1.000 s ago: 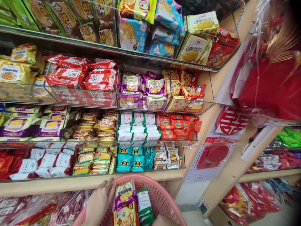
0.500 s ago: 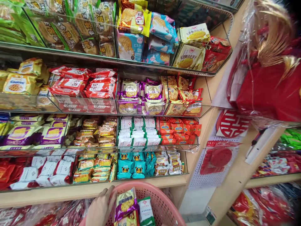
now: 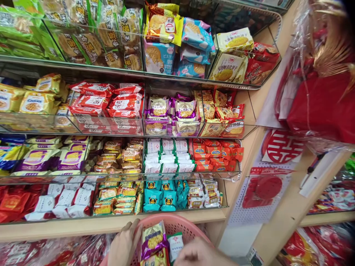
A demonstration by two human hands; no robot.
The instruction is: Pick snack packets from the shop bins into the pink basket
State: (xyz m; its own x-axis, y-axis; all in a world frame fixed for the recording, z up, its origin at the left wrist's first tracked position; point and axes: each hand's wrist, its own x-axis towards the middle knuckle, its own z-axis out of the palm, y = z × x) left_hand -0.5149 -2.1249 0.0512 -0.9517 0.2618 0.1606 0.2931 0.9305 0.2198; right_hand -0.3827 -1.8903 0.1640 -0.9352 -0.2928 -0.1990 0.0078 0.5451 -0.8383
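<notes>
Left hand (image 3: pixel 126 242): at the left side of the pink basket (image 3: pixel 191 228), fingers close against a purple-and-cream packet (image 3: pixel 153 236); whether it pinches rim or packet, cannot tell. Right hand (image 3: pixel 195 253): over the basket, blurred, partly covering a white-and-green packet (image 3: pixel 175 243); its grip, likewise, cannot tell.

Handling, by judgement: basket best kept level and steadied from one side; packets best taken lightly by their sealed ends and laid flat, as biscuit contents probably crush under a hard squeeze.

Basket, perforated, lower centre, in front of the shelf unit (image 3: pixel 111 223). Visible contents: the purple-and-cream packet, tilted; a red-and-gold packet (image 3: pixel 155 258) below it, cut off by the view; the white-and-green packet, to their right. Remainder hidden.

Shelf unit, glass-fronted compartments, four tiers showing. Lowest: teal packets (image 3: pixel 153 199), right of centre. Second: white packets with green edges (image 3: pixel 162 167), beside orange packets (image 3: pixel 215 152). Third: red packets (image 3: pixel 95 101). Top: blue packets (image 3: pixel 158 57), one under a yellow packet (image 3: pixel 162 24).
</notes>
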